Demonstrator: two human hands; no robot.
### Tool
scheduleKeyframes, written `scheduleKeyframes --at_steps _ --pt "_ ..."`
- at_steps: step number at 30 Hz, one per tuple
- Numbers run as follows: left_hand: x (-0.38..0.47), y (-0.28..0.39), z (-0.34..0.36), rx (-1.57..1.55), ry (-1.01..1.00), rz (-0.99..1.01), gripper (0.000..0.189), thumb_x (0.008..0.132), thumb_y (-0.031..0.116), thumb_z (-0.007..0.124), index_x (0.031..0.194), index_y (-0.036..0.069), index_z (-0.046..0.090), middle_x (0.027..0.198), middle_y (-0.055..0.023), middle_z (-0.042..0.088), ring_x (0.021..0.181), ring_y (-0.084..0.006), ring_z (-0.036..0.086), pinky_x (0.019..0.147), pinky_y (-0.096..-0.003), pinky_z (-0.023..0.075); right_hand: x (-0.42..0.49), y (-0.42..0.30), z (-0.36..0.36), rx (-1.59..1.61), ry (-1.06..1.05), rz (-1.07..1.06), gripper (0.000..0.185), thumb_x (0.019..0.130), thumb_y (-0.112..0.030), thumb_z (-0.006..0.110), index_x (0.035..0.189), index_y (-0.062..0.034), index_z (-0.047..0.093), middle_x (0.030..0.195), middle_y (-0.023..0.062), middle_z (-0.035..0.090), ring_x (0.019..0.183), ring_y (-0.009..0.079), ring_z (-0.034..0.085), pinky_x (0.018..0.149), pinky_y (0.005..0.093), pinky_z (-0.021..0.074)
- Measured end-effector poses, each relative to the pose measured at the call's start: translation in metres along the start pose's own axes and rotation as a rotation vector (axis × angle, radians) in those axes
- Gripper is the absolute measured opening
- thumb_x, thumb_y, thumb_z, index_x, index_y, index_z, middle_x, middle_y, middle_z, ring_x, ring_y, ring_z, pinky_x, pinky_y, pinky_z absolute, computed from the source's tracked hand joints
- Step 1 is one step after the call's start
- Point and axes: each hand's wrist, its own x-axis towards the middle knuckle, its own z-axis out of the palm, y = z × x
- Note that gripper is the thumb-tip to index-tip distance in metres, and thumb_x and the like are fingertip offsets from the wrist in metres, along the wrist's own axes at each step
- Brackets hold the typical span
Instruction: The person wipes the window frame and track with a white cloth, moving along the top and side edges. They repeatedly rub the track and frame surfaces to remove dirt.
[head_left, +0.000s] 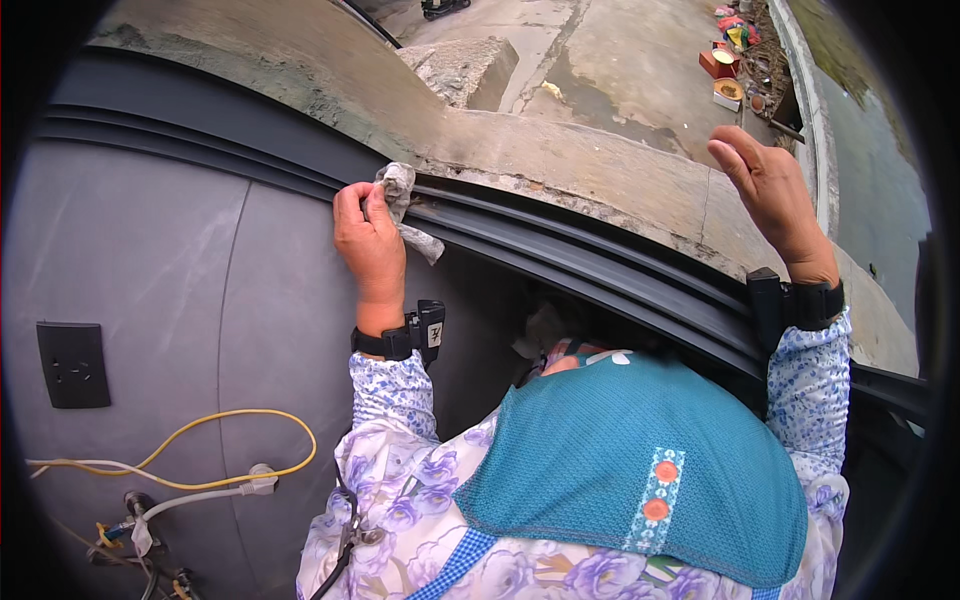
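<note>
My left hand pinches a crumpled grey-white cloth against the dark metal window track, and a loose end of the cloth hangs below the fingers. My right hand is raised at the right, over the concrete ledge outside the frame, with its fingers curled towards the thumb; nothing shows in it. Black straps with small devices circle both wrists. Patterned sleeve covers and a teal apron top cover my arms and chest.
A black wall socket sits on the grey tiled wall. Below it are a yellow cable, a white plug and pipe valves. Beyond the concrete ledge lie paving, scattered boxes and water.
</note>
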Motion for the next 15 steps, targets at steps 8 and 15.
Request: scheduleKeyframes --at_steps 8,15 --pt "0.000 -0.012 0.032 0.423 -0.309 0.289 0.017 0.086 0.006 0.065 0.102 0.003 0.059 0.100 -0.0148 0.061 0.100 -0.0355 0.059 0.088 -0.0425 0.0488 0.001 0.001 -0.005 0.033 -0.021 0.047 0.037 0.099 -0.041 0.055 0.104 -0.0060 0.066 0.075 0.0194 0.062 0.071 0.0366 0.062 0.064 0.0401 0.0477" --pt "0.006 -0.017 0.043 0.475 -0.479 0.280 0.012 0.082 -0.003 0.053 0.093 0.000 0.055 0.094 -0.0214 0.063 0.097 -0.0401 0.060 0.086 -0.0468 0.0490 0.000 0.004 -0.003 0.047 -0.033 0.058 0.038 0.099 -0.041 0.055 0.104 -0.0049 0.066 0.075 0.0174 0.064 0.071 0.0349 0.063 0.065 0.0386 0.0486"
